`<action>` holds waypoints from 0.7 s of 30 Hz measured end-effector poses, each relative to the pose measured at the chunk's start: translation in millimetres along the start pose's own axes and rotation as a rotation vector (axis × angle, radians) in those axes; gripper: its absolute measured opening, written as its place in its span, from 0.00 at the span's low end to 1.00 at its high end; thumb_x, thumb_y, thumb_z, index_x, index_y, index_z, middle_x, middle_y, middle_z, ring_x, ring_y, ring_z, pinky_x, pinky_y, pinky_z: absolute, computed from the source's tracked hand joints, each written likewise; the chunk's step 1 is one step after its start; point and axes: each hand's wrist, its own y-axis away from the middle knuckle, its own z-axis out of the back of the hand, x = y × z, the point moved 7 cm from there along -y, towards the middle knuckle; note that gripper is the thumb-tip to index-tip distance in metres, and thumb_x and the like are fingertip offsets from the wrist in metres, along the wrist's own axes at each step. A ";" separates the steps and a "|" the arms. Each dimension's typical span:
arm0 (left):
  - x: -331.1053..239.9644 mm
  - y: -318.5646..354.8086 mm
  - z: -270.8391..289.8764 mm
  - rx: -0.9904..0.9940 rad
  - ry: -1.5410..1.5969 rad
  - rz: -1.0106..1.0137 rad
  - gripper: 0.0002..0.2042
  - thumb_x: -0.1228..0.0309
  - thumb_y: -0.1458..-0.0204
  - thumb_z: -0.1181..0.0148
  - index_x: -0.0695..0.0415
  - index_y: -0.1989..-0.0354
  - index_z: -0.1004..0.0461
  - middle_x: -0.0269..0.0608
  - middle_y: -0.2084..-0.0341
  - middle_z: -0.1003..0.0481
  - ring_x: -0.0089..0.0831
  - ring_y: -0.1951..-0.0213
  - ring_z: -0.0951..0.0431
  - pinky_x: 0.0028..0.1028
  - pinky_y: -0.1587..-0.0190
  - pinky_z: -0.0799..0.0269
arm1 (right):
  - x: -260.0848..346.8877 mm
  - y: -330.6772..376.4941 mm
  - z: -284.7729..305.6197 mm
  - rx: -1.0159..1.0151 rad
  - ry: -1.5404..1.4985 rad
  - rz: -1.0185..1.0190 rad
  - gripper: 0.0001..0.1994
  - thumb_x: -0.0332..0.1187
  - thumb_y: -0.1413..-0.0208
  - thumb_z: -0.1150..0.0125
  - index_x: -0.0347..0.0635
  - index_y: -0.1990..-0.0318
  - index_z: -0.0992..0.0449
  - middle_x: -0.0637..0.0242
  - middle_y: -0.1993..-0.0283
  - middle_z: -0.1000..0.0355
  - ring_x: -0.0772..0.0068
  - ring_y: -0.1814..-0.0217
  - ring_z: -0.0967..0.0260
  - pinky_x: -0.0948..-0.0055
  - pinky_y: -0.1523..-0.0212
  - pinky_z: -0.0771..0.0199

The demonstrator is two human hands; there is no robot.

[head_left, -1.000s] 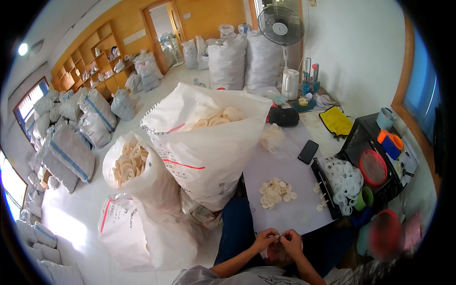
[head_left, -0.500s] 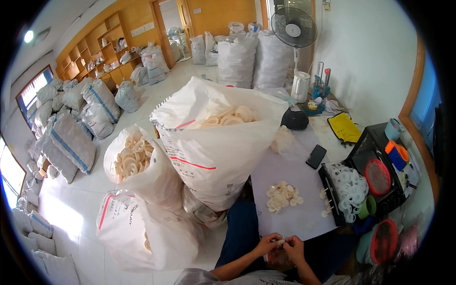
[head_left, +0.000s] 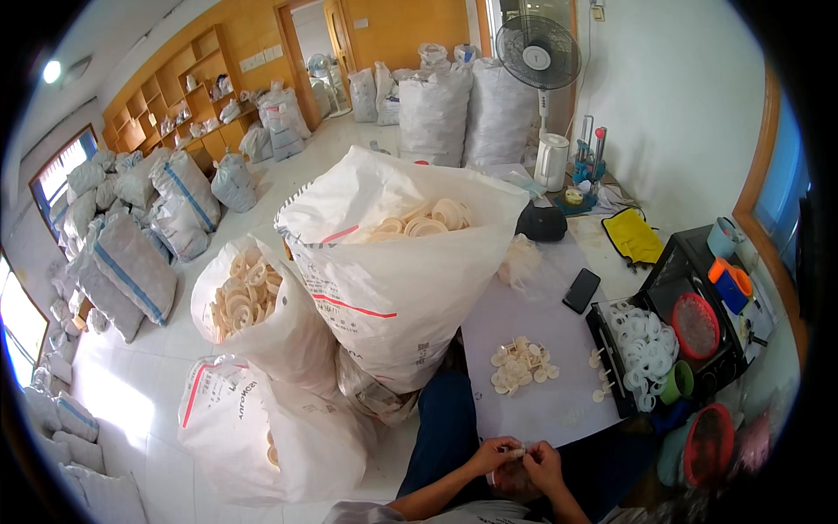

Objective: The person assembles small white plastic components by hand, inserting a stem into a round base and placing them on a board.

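Close together above my lap, my left hand [head_left: 496,455] and my right hand [head_left: 546,468] are both closed, fingertips pinching one small cream plastic part [head_left: 521,451]. Its exact shape is mostly hidden by the fingers. Beneath them a reddish, see-through container or bag [head_left: 513,480] shows in part between my wrists. Beyond my hands, a heap of cream disc-shaped plastic parts [head_left: 524,365] lies on the pale sheet [head_left: 559,412] covering the table. A few single cream parts [head_left: 599,374] lie to its right, beside a black tray [head_left: 618,395] filled with white plastic rings [head_left: 642,349].
Large white sacks of cream rings stand at my left, the tallest sack [head_left: 393,288] against the table. Farther back on the table are a phone [head_left: 581,290], a yellow cloth [head_left: 633,236], a kettle [head_left: 551,163] and a fan [head_left: 539,61]. A red-rimmed sieve [head_left: 707,445] sits lower right.
My hands have shifted slightly, the fingers turning the small part between them. The heap and the sacks look the same, apart from a slight shift of the whole view.
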 end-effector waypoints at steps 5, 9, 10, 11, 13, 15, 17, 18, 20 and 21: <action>2.1 0.8 0.0 -0.001 -0.130 -0.044 0.07 0.70 0.49 0.43 0.57 0.62 0.27 0.30 0.83 0.29 0.15 0.84 0.32 0.17 0.84 0.36 | -6.7 2.4 2.1 0.034 0.007 -0.008 0.04 0.22 0.55 0.44 0.36 0.73 0.34 0.68 0.78 0.32 0.84 0.78 0.36 0.82 0.78 0.34; 4.4 2.0 -0.6 -0.015 -0.145 -0.073 0.08 0.70 0.49 0.43 0.58 0.62 0.27 0.31 0.82 0.29 0.16 0.84 0.32 0.17 0.84 0.36 | -8.9 3.0 3.2 0.039 -0.049 -0.030 0.04 0.21 0.55 0.44 0.35 0.73 0.34 0.68 0.78 0.32 0.83 0.78 0.34 0.81 0.77 0.32; 6.4 2.0 -0.6 0.002 -0.141 -0.074 0.08 0.70 0.49 0.43 0.58 0.62 0.27 0.31 0.82 0.29 0.16 0.84 0.32 0.17 0.84 0.35 | -10.8 3.0 2.9 0.046 -0.063 -0.045 0.04 0.21 0.54 0.44 0.35 0.73 0.34 0.67 0.78 0.32 0.83 0.77 0.34 0.81 0.77 0.31; 8.1 1.5 -0.1 0.020 -0.138 -0.075 0.08 0.70 0.49 0.43 0.58 0.62 0.27 0.32 0.82 0.29 0.16 0.84 0.32 0.17 0.84 0.35 | -11.3 3.1 3.0 0.051 -0.058 -0.060 0.04 0.21 0.55 0.44 0.35 0.73 0.34 0.67 0.78 0.32 0.82 0.77 0.33 0.81 0.76 0.31; 10.5 1.2 -0.6 0.045 -0.112 -0.068 0.08 0.71 0.49 0.43 0.59 0.62 0.27 0.32 0.81 0.28 0.16 0.84 0.32 0.17 0.83 0.35 | -11.5 3.1 3.9 0.060 -0.048 -0.090 0.04 0.21 0.55 0.44 0.34 0.73 0.33 0.67 0.78 0.31 0.82 0.76 0.33 0.80 0.75 0.30; 12.1 1.0 -2.2 0.060 -0.069 -0.051 0.08 0.71 0.49 0.43 0.59 0.62 0.27 0.32 0.81 0.28 0.16 0.84 0.31 0.17 0.83 0.35 | -14.9 -3.7 8.2 0.082 0.050 -0.014 0.04 0.21 0.56 0.43 0.34 0.73 0.33 0.67 0.78 0.31 0.82 0.75 0.32 0.80 0.74 0.30; 9.4 2.5 -2.4 0.058 -0.089 0.106 0.08 0.72 0.51 0.42 0.59 0.62 0.26 0.31 0.75 0.27 0.17 0.74 0.30 0.18 0.71 0.34 | -4.7 -0.3 7.1 0.089 0.075 -0.008 0.04 0.21 0.56 0.42 0.34 0.73 0.32 0.67 0.77 0.30 0.82 0.75 0.32 0.80 0.73 0.29; 10.9 4.2 -2.6 0.057 -0.100 0.185 0.08 0.73 0.51 0.41 0.59 0.63 0.26 0.31 0.72 0.26 0.17 0.69 0.30 0.19 0.65 0.33 | 1.0 0.2 8.3 0.086 0.055 -0.031 0.04 0.21 0.57 0.42 0.34 0.74 0.32 0.67 0.77 0.30 0.82 0.75 0.32 0.79 0.72 0.29; 8.3 4.3 -2.0 0.060 -0.117 0.121 0.08 0.73 0.51 0.42 0.59 0.63 0.26 0.31 0.73 0.26 0.17 0.69 0.30 0.19 0.65 0.34 | 6.9 0.9 6.9 0.083 0.012 -0.054 0.04 0.21 0.57 0.41 0.34 0.74 0.32 0.67 0.77 0.30 0.82 0.74 0.32 0.79 0.72 0.29; 7.6 3.4 -1.8 0.062 -0.126 0.090 0.08 0.73 0.51 0.42 0.59 0.63 0.26 0.31 0.73 0.26 0.17 0.69 0.30 0.19 0.65 0.34 | 5.0 1.5 6.0 0.079 -0.012 -0.061 0.04 0.21 0.57 0.41 0.34 0.74 0.32 0.67 0.77 0.30 0.82 0.75 0.32 0.79 0.72 0.29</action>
